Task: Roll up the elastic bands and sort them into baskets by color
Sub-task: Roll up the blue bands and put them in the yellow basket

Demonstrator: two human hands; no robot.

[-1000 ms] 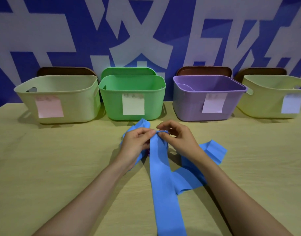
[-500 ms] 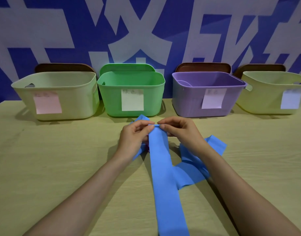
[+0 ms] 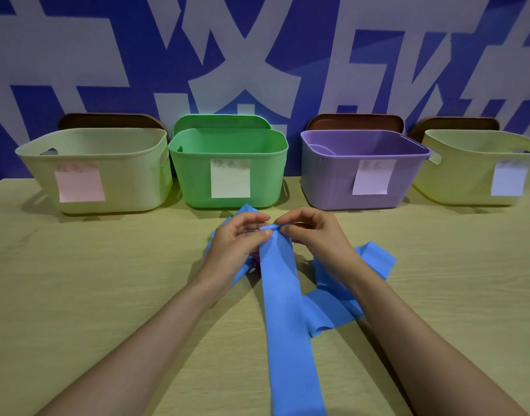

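A pale wooden table top (image 3: 77,295) with fine lengthwise grain carries everything here. Four open plastic baskets stand in a row along its far edge. A pale yellow basket (image 3: 131,187) is at the left end, with a green basket (image 3: 191,181) just beside it. A purple basket (image 3: 326,187) stands further right, and a second pale yellow basket (image 3: 461,181) is at the right end. In front of the middle two lies a flat blue elastic band (image 3: 287,340). One long strip runs to the near edge, and looser folds spread out to either side.

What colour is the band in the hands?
The band is blue; the head view shows it best.
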